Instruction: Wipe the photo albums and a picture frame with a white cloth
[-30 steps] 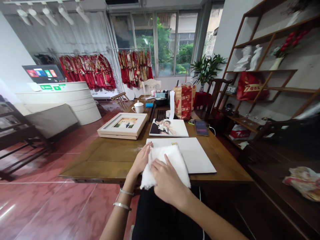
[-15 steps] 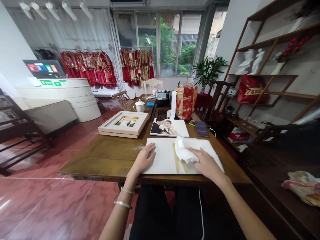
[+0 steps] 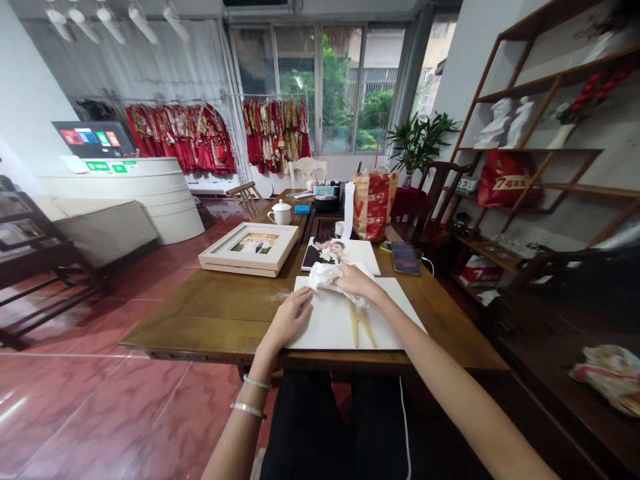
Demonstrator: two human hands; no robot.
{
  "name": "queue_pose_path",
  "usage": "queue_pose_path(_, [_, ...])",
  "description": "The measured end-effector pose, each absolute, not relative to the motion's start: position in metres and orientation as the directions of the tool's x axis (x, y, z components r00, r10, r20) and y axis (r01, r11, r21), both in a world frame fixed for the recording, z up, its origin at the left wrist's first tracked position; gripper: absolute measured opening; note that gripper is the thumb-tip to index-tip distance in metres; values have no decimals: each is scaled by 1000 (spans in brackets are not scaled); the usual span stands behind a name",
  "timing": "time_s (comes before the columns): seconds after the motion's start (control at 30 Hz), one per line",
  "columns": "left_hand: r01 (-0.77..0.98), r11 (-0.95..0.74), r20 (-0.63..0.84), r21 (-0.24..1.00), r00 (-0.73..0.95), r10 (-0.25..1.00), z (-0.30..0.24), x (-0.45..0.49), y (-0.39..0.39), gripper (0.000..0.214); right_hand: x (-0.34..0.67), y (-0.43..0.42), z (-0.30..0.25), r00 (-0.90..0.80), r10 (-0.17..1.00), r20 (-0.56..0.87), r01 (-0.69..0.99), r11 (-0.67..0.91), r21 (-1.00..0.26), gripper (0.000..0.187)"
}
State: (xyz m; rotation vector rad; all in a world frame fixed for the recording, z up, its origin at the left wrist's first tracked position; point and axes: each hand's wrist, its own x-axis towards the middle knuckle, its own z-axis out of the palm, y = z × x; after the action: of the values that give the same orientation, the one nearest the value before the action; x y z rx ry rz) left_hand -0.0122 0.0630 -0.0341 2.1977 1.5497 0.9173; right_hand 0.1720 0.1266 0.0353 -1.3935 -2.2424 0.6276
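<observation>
A white flat album cover (image 3: 390, 313) lies on the wooden table (image 3: 215, 313) in front of me, with a pale ribbon (image 3: 361, 325) running down its middle. My left hand (image 3: 289, 320) rests flat on the cover's left edge. My right hand (image 3: 356, 281) presses a bunched white cloth (image 3: 323, 275) against the cover's far edge. Just beyond the cloth lies a photo album (image 3: 360, 253) with a wedding picture on its front.
A framed photo in a cream box (image 3: 250, 248) sits at the left of the table, a phone (image 3: 404, 257) at the right. Further back stand a white teapot (image 3: 280, 213) and a red-and-tan paper bag (image 3: 373, 205). Wooden shelves (image 3: 545, 167) line the right wall.
The cloth lay spread on the cover's near edge under both hands. My right hand bunched it, wiped to the right, then slid it up to the far edge. My left hand stayed at the left edge.
</observation>
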Motion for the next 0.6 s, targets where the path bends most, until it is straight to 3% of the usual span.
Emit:
queue_pose_path(0.27, [710,-403,354,577,227,907,-32,-12,64,37,131,131,35,-482,868,118,674,453,-584,25])
queue_pose_path(0.4, [701,-435,360,566,265,895,-31,-12,64,36,162,112,31,-474,872,125,688,455,-566,24])
queue_pose_path(0.6, [711,-395,331,582,237,913,-33,-14,65,39,228,76,22,-408,901,147,734,419,-534,37])
